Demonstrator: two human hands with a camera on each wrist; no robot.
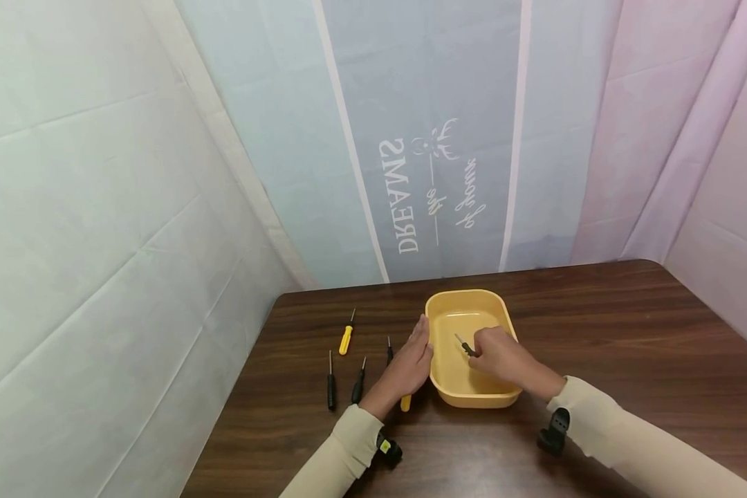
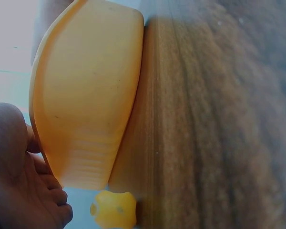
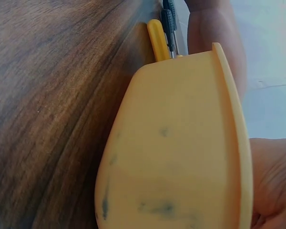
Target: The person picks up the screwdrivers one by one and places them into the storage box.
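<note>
Yellow tray (image 1: 473, 398) braced by flat left hand (image 1: 411, 363); right hand (image 1: 498, 356) fingers pinch a screwdriver (image 1: 465, 345) that could slip and clatter inside.

We can't see the right hand's (image 1: 501, 356) fingers, they curl under around the dark-handled screwdriver (image 1: 465, 344) inside the yellow tub (image 1: 448, 304); its handle end is covered. Left hand (image 1: 407, 363) hides most of a yellow-handled screwdriver (image 1: 405, 402), only the butt shows. Screwdriver tips on the surface (image 1: 597, 325) are too small to tell the type. In the left wrist view the tub is cropped at the top and the surface blurs far right. In the right wrist view the hand is cut off at the corner.
</note>
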